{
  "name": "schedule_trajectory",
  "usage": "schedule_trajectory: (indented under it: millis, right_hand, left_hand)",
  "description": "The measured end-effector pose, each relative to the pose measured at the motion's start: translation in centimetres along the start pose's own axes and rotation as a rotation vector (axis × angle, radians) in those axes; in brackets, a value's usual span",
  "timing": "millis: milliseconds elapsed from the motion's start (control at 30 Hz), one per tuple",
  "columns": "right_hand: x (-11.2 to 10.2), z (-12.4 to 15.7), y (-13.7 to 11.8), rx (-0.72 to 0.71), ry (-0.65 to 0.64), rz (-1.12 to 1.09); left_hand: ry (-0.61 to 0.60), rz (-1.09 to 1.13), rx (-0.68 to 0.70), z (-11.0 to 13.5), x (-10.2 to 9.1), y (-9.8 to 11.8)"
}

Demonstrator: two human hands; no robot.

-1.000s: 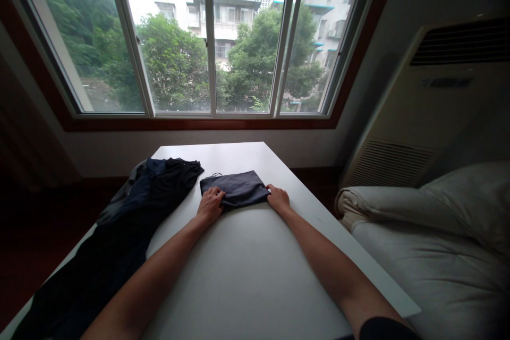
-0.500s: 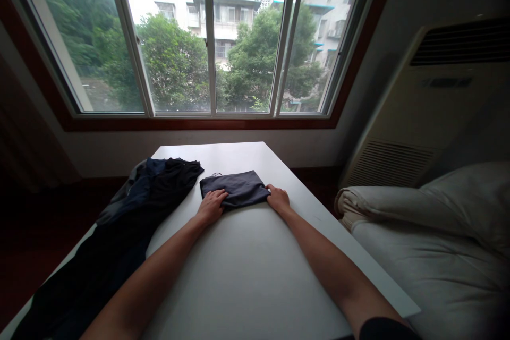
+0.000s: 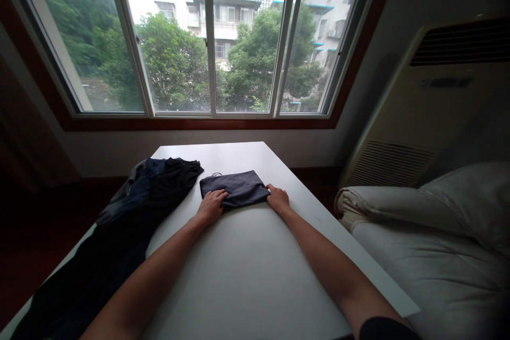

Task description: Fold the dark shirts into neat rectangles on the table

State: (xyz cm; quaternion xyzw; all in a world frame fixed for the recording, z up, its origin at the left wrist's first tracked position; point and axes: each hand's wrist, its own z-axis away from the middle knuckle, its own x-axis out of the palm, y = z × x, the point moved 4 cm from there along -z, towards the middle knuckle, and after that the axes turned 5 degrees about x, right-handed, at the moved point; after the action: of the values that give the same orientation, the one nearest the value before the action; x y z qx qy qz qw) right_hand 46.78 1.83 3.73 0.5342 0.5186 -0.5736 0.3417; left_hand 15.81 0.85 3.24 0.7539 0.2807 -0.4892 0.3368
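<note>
A dark grey folded garment (image 3: 243, 185) lies flat on the white table (image 3: 247, 271), with a thin cord loop at its far left edge. My left hand (image 3: 212, 207) rests on its near left corner, fingers stretched out over the fabric. At the right end, my right hand (image 3: 278, 198) has its fingers closed on the garment's edge, thumb side toward the cloth. Left of the garment, a heap of black, navy and grey clothes (image 3: 115, 239) stretches along the table's left side.
Behind the table's far end is a wide sliding window (image 3: 211, 111) in a brown frame. A floor-standing air conditioner (image 3: 430, 111) stands at the right. Nearer, a pale cushioned seat or folded bedding (image 3: 430, 255) sits beside the table's right edge.
</note>
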Motion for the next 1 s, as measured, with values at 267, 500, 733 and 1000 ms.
schedule_trajectory:
  millis: [267, 500, 733, 1000]
  right_hand:
    - [0.0, 0.0, 0.1, -0.003, 0.007, -0.007]
    - [-0.1, 0.3, -0.5, -0.059, 0.053, 0.002]
    - [0.1, -1.3, 1.8, 0.054, 0.041, -0.077]
    - [0.6, -2.9, 3.6, 0.140, 0.032, -0.298]
  left_hand:
    - [-0.008, -0.003, 0.000, 0.0, 0.3, -0.2]
    - [-0.020, -0.020, -0.006, 0.0, 0.0, 0.1]
    - [-0.085, -0.056, 0.104, 0.5, 0.5, 3.4]
    - [-0.231, -0.015, 0.117, 0.4, 0.7, 3.6]
